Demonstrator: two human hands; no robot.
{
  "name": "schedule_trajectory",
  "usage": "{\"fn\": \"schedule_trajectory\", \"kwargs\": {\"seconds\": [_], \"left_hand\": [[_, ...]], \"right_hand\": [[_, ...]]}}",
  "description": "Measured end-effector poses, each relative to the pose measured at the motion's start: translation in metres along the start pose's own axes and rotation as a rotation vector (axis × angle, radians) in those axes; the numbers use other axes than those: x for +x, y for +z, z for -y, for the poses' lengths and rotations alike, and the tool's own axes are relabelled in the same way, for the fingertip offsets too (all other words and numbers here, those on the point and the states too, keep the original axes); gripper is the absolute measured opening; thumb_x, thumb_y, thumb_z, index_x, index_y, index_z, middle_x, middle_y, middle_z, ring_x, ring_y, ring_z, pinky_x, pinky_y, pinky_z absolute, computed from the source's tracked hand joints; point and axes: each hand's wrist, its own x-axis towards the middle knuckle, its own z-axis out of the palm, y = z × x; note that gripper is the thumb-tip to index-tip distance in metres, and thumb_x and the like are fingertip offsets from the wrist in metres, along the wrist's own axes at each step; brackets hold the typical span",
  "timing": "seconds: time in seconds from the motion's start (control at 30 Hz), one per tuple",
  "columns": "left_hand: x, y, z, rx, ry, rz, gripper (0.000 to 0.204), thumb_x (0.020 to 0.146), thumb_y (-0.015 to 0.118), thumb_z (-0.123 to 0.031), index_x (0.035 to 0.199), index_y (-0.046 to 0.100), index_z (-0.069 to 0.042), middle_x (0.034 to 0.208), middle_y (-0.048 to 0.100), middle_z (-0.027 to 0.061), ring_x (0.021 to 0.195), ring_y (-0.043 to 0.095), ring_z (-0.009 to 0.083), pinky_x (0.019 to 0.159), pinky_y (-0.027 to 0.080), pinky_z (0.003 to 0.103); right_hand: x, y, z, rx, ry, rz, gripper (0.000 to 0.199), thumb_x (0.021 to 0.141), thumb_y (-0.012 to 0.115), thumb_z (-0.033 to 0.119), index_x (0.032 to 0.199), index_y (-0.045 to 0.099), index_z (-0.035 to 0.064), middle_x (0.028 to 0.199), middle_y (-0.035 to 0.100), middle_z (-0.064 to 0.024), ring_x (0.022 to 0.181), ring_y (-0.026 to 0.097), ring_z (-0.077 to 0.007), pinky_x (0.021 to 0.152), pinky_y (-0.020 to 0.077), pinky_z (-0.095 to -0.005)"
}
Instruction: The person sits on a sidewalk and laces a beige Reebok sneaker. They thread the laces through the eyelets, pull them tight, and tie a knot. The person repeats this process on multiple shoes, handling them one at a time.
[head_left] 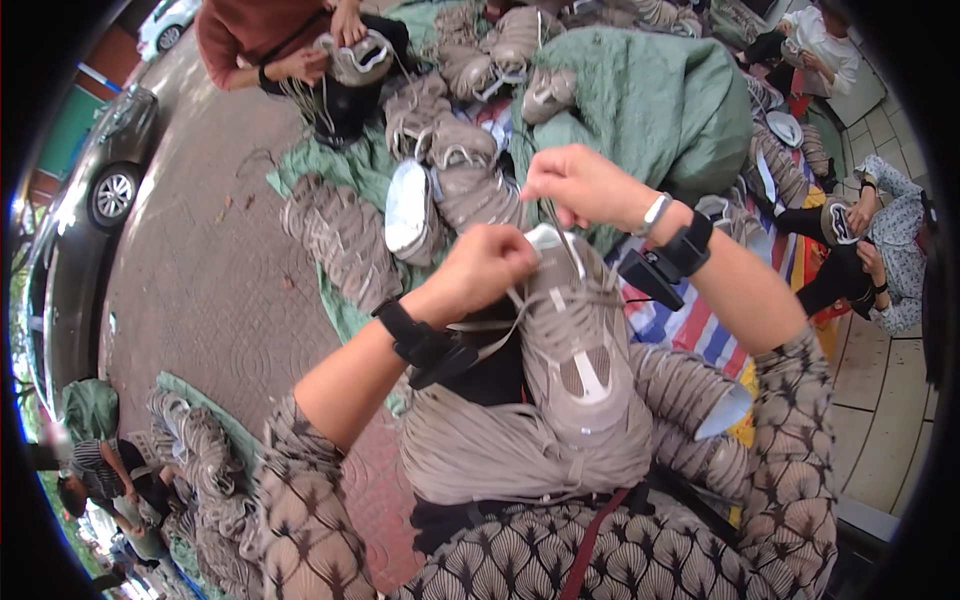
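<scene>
A grey-beige sneaker point(580, 375) lies on my lap, toe toward me, with laces threaded loosely across its tongue. Above the shoe's collar, my right hand point(588, 190) is closed in a pinch on a shoelace point(549, 212) that runs up from the upper eyelets. My left hand point(482, 268) is also closed, at the left side of the collar. A lace hangs in a loop beneath it, and its fingertips seem to pinch the lace; the exact grip is partly hidden. Under the toe, a thick tied bundle of beige laces point(490, 450) spreads across my lap.
Stacked sneakers point(340, 240) lie ahead and to the left, more point(690, 400) at my right. A large green sack point(640, 100) bulges ahead beside striped sheeting point(700, 325). Other people handle shoes, one holding a sneaker point(357, 58). Parked cars point(90, 220) line the far left.
</scene>
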Motion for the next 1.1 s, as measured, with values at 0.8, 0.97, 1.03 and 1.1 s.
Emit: {"fn": "schedule_trajectory", "kwargs": {"seconds": [0.8, 0.97, 1.03, 1.1], "left_hand": [[0.105, -0.032, -0.017, -0.887, 0.092, 0.038, 0.028, 0.102, 0.050, -0.024, 0.116, 0.061, -0.003, 0.091, 0.066, 0.0021, 0.095, 0.065, 0.0165, 0.087, 0.051, 0.032], [0.119, -0.035, -0.006, -0.854, -0.020, -0.281, 0.019, 0.100, 0.052, -0.012, 0.108, 0.059, 0.004, 0.092, 0.065, 0.0095, 0.082, 0.066, 0.0226, 0.077, 0.056, 0.038], [0.132, -0.069, 0.022, -0.936, -0.051, -0.549, 0.020, 0.100, 0.047, -0.007, 0.111, 0.053, 0.008, 0.099, 0.064, 0.0162, 0.085, 0.066, 0.0269, 0.075, 0.058, 0.042], [0.117, -0.126, 0.063, -1.012, -0.056, -0.791, 0.024, 0.101, 0.041, -0.004, 0.120, 0.045, 0.011, 0.111, 0.061, 0.0226, 0.095, 0.065, 0.0337, 0.083, 0.058, 0.048]], "right_hand": [[0.087, -0.058, 0.003, 0.601, -0.299, -0.143, 0.020, 0.100, 0.049, 0.017, 0.092, 0.061, 0.0032, 0.065, 0.055, -0.0029, 0.054, 0.053, -0.0125, 0.045, 0.0424, -0.0272], [0.091, -0.068, -0.006, 0.583, -0.209, -0.224, 0.017, 0.100, 0.048, 0.017, 0.095, 0.059, 0.0044, 0.081, 0.062, -0.0082, 0.070, 0.062, -0.0202, 0.064, 0.0560, -0.0320], [0.088, -0.100, -0.010, 0.710, -0.215, -0.208, 0.017, 0.100, 0.048, 0.018, 0.096, 0.060, 0.0058, 0.091, 0.066, -0.0115, 0.079, 0.065, -0.0216, 0.070, 0.0561, -0.0332], [0.071, -0.127, -0.014, 0.795, -0.296, -0.266, 0.017, 0.100, 0.049, 0.019, 0.095, 0.060, 0.0068, 0.093, 0.067, -0.0111, 0.084, 0.066, -0.0217, 0.076, 0.0562, -0.0355]]}}
